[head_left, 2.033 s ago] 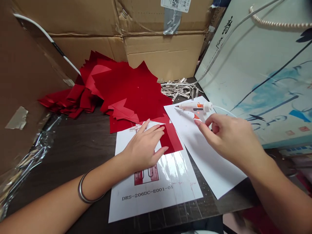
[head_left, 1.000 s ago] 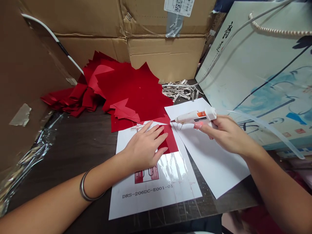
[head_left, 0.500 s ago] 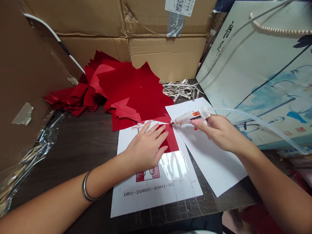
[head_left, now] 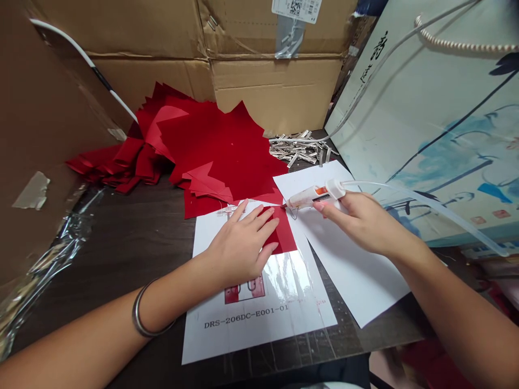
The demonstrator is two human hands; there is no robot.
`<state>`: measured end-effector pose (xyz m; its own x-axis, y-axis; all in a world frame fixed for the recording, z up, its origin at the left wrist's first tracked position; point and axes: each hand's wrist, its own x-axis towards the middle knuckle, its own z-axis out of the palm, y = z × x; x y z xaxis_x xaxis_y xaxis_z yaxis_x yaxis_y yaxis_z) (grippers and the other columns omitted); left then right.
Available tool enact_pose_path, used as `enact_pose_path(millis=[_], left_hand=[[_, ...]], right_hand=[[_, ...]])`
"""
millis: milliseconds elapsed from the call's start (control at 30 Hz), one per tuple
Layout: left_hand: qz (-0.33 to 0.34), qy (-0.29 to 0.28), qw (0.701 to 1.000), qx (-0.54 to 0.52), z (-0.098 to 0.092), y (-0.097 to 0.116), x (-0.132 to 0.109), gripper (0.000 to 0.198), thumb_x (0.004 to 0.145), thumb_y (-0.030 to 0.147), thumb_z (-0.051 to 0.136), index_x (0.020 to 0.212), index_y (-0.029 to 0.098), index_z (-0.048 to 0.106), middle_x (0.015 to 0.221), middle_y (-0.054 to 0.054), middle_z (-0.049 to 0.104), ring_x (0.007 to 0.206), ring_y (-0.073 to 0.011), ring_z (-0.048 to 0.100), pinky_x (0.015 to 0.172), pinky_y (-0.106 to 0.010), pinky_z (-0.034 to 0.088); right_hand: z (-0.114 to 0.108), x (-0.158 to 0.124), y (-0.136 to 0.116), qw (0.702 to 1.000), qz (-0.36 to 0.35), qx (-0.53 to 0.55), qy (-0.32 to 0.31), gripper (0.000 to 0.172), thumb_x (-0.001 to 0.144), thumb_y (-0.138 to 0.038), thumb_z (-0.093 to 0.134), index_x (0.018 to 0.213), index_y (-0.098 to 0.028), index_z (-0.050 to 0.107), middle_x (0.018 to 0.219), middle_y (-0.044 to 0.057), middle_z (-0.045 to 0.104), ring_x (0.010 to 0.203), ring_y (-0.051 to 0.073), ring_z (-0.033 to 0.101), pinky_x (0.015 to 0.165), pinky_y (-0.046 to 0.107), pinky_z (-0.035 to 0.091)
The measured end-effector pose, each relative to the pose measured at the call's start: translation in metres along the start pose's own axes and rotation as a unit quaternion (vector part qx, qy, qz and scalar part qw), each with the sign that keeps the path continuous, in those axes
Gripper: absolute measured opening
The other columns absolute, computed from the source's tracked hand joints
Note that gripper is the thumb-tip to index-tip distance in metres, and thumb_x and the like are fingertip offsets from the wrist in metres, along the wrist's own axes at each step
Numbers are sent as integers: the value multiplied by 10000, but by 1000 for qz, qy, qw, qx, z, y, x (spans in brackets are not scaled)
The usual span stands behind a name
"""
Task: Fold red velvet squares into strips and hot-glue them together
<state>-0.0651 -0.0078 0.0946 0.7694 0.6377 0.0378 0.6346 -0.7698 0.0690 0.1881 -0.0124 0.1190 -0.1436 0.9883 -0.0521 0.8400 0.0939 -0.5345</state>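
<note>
My left hand (head_left: 241, 248) lies flat, fingers spread, on a red paper square (head_left: 285, 235) that rests on a laminated printed sheet (head_left: 259, 324) marked DRS-206DC-E001-01. My right hand (head_left: 360, 222) grips a white and orange hot glue gun (head_left: 313, 196). Its metal nozzle sits at the top edge of the red square, close to my left fingertips. A small metal hair clip (head_left: 227, 211) lies just beyond those fingertips, partly on the laminated sheet. Beneath the glue gun is a loose white sheet (head_left: 348, 259).
A heap of red paper pieces (head_left: 219, 154) lies behind the sheets, next to a pile of metal hair clips (head_left: 300, 148). Cardboard boxes (head_left: 271, 81) stand behind, and a painted paper bag (head_left: 438, 124) stands right. The glue gun's clear cord (head_left: 425, 199) crosses the bag. Crumpled plastic (head_left: 52, 259) lies left on the dark table (head_left: 138, 248).
The glue gun has moved left and down in my right hand, bringing its nozzle to the red square's edge. The red square has shifted slightly left under my still left hand.
</note>
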Motion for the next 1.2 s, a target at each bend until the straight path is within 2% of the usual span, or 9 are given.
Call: enact_pose_path(millis=[233,567,733,833,900,1000,1067,1200], left_hand=[[1,6,1000,-3,-1,0,1,458,971,329,370,1344,113,528,1393,-112,546,1329,-271,453,1179,-514,177],[-1,12,1000,-1,-1,0,0,459,964,341,397,1331,100,532,1393,-113,547,1318,-267,465,1179,-522,167],[-3,16,1000,-5,-2,0,0,461,956,336,421,1323,79,528,1397,-125,540,1319,-272,465,1178,-522,179],[0,21,1000,-7,-1,0,1,455,953,333,424,1315,78,533,1381,-125,556,1310,-269,475,1179,-521,177],[2,25,1000,-6,-1,0,1,453,953,330,422,1314,80,534,1380,-124,557,1305,-270,480,1178,-521,181],[3,30,1000,-2,-2,0,0,446,957,331,412,1308,90,544,1379,-122,558,1301,-272,484,1179,-522,176],[2,27,1000,-4,-2,0,0,436,957,326,408,1297,99,557,1367,-116,570,1302,-272,484,1181,-526,169],[1,19,1000,-8,-2,0,0,436,954,323,404,1297,105,561,1368,-122,568,1324,-283,463,1180,-537,171]], right_hand=[[1,0,-1,999,22,-32,5,543,921,-635,364,583,-211,337,532,-3,401,497,123,358,507,312,257],[0,-3,-2,999,30,-32,8,577,906,-665,367,567,-210,263,526,-18,348,488,108,316,484,306,242],[-1,-6,-4,999,21,-24,1,575,902,-655,393,556,-206,299,516,-19,363,477,101,325,480,297,246],[-2,-7,-3,999,23,-28,-8,565,901,-648,403,559,-199,379,513,-14,391,478,109,350,485,296,254],[-4,-7,0,1000,17,-16,-10,546,899,-642,414,595,-192,466,539,-1,448,507,125,404,501,296,279],[-10,-8,7,998,-29,42,-21,466,911,-592,443,721,-194,591,615,14,530,588,152,494,544,295,336],[-15,-10,13,995,-48,75,-36,406,910,-559,475,780,-207,631,632,11,544,595,151,504,545,292,349],[-20,-15,23,992,-38,89,-77,378,889,-546,525,774,-210,654,661,16,573,592,148,497,532,295,349]])
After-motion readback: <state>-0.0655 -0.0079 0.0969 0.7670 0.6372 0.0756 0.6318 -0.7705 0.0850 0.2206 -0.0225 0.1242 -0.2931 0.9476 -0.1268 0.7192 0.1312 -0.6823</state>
